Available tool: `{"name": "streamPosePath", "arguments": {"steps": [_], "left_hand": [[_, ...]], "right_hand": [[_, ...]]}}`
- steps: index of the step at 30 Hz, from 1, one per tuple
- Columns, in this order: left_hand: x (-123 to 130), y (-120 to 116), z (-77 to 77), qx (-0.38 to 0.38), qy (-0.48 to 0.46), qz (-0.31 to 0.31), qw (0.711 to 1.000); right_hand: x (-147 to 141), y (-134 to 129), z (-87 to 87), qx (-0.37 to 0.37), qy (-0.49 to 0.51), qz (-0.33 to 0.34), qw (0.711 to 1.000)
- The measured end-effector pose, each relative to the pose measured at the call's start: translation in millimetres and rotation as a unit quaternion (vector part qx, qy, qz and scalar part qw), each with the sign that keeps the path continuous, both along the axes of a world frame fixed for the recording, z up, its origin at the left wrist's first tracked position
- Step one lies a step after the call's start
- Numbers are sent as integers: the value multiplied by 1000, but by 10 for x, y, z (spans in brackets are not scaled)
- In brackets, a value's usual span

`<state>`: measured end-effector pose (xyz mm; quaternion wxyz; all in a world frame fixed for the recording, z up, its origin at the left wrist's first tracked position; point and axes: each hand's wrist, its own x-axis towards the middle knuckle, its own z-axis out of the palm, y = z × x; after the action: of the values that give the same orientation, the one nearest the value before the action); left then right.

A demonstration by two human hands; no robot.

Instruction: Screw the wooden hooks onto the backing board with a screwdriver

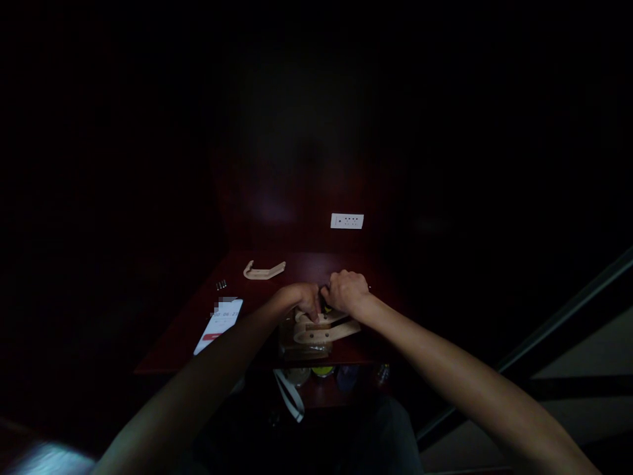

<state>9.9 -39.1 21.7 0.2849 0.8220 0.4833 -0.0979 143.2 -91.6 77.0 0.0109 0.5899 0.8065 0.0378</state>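
Near the front of a dark red table lies a pale wooden piece [332, 333], curved at its left end, with two long arms and dark round fittings in the near one. My left hand [306, 299] is closed at its far side, fingers pressed down on the wood. My right hand [347, 289] is curled in a fist just above the far arm. It grips a black-and-yellow tool [327, 308], mostly hidden, so its kind is unclear. Under the wooden piece is a flat, shiny, see-through package [302, 352].
Another curved wooden piece [266, 272] lies at the back left. Several small metal fasteners [221, 285] and a lit phone [222, 323] are on the left. A white socket panel [347, 221] is on the back wall. A pale strap [289, 396] hangs below the table edge.
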Motion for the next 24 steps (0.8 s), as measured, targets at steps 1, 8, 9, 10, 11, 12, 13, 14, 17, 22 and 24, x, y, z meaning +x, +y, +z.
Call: {"name": "streamPosePath", "arguments": {"steps": [1,8,9,10,11,12,13,14,17,22,24], "left_hand": [[-14,-15,-5,0,-5,6,1000],[-108,-65,-57,39,-110,-18,993],[-118,-59,-50,43,-126,-31,991],[-128,-53,-38,44,-143,-46,988],[-138,-45,-22,43,-159,-62,984],[-147,-40,-2,42,-172,-79,981],[-155,-36,20,42,-179,-94,979],[-163,-35,41,45,-177,-103,978],[-178,-45,87,77,-152,-103,980],[-198,-45,57,58,-196,-105,973],[-209,-28,19,34,-229,-127,965]], "right_hand": [[14,12,-9,3,2,-3,1000],[181,89,9,-58,49,86,993],[204,91,15,-73,60,129,987],[224,90,15,-84,74,171,979],[241,88,7,-90,90,204,971],[255,85,-9,-86,108,230,963],[265,81,-32,-75,128,249,957],[273,76,-59,-62,148,264,951],[288,46,-131,-27,193,295,935],[329,-48,-100,-14,202,313,928],[348,-70,-52,-28,197,322,926]]}}
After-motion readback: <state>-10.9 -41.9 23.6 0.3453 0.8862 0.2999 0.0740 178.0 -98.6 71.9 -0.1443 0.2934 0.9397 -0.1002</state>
